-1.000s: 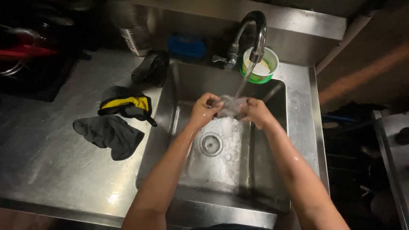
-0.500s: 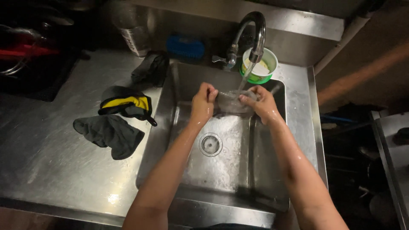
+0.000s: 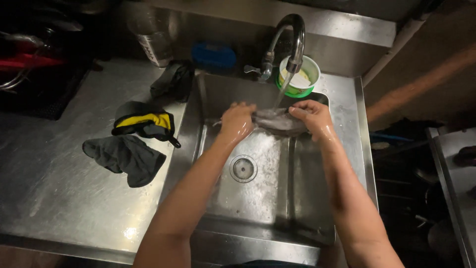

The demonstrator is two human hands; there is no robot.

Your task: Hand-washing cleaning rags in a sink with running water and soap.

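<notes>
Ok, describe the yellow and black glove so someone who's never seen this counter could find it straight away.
Start at the steel sink and look to the counter just left of its rim. Two gloves lie there side by side: the farther one is the yellow and black glove, with a bright yellow band, while the dark grey glove nearer the front edge is plain.

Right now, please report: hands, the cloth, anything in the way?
Left hand and right hand both grip grey cloth under running tap. Over sink. Nothing blocking.
</notes>
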